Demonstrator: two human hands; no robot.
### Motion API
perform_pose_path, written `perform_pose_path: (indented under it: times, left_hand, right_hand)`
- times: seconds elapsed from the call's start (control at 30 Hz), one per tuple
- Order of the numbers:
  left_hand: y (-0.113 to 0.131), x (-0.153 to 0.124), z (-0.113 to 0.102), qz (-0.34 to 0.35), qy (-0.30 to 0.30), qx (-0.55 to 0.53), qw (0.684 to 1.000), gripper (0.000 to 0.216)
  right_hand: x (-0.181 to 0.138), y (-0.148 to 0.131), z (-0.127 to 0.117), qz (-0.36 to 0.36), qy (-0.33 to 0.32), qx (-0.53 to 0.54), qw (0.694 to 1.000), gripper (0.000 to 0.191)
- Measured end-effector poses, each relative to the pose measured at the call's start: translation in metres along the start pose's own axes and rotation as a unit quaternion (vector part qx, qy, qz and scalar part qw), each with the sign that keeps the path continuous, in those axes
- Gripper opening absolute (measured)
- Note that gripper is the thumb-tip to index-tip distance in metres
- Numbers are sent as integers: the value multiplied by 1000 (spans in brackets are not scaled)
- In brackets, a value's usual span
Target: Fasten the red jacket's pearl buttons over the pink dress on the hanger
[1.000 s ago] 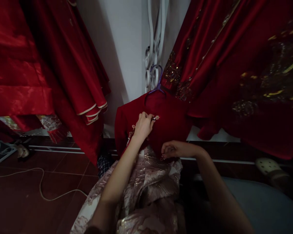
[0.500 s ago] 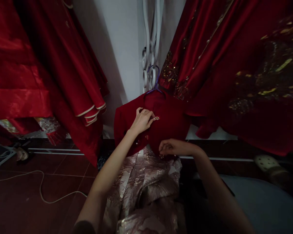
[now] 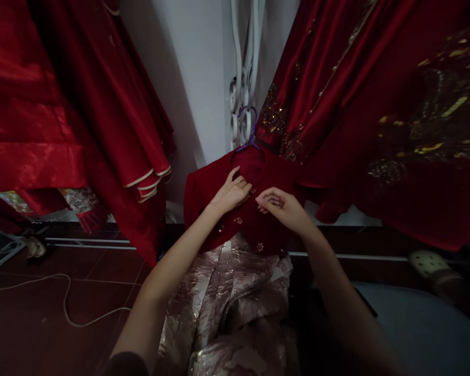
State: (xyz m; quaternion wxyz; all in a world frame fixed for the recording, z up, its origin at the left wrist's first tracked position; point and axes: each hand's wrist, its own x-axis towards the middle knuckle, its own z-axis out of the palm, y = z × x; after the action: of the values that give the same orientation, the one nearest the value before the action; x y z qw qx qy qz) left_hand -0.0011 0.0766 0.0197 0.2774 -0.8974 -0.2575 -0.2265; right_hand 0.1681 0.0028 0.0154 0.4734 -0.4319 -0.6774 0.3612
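A dark red jacket (image 3: 203,193) hangs on a purple hanger (image 3: 254,130) straight in front of me. At its upper front, my left hand (image 3: 235,194) presses curled fingers together beside a small beaded ornament, the index finger raised. What lies under those fingertips is hidden. Just to the right, my right hand (image 3: 281,206) has thumb and fingertips pinched over the jacket; anything between them is too small to make out. Lower on the jacket are a beaded flower ornament (image 3: 260,247) and another ornament (image 3: 238,220). Shiny pinkish brocade fabric (image 3: 219,292) shows below the hem.
Red garments (image 3: 133,115) hang at the left, and red sequinned garments (image 3: 337,130) at the right. White scrolled metalwork (image 3: 238,68) stands behind the hanger. A cable (image 3: 68,297) and shoes (image 3: 35,248) lie on the tiled floor. A pale clog (image 3: 426,263) is at right.
My right hand has risen from the jacket's lower front to beside my left hand, uncovering the lower flower ornament. My left fingers have shifted slightly on the upper front, the index finger lifting.
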Motion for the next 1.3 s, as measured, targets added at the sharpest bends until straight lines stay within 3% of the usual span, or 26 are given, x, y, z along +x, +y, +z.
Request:
perform_pose_path:
  times: [0.3,0.47,0.63,0.77,0.9,1.0,1.07,1.2,1.3]
  left_hand:
    - [-2,-2,6,-51,37,-63,996,18]
    - [-3,-4,3,-72,41,-120,989,13]
    - [-3,-4,4,-73,41,-110,990,14]
    - [-1,-4,3,-57,29,-62,996,19]
    - [2,-5,3,-66,30,-24,997,25]
    - [3,-11,5,-134,62,-14,989,26]
    - [2,-17,6,-224,102,-12,969,30]
    - [-8,-29,1,-414,157,-24,896,47]
    - [-24,-35,-3,-469,188,-42,862,57]
  right_hand:
    - [-16,19,-23,36,22,8,999,35]
    - [-15,15,-21,35,19,17,999,35]
    - [-15,21,-16,33,8,10,999,33]
    - [-2,22,-13,2,61,7,998,34]
    - [30,2,2,-63,118,35,990,41]
    - [57,-11,20,-62,114,43,991,51]
    - [70,-11,31,-10,165,3,986,63]
    - [82,10,36,47,297,-176,937,84]
    - [84,27,22,64,335,-251,906,78]
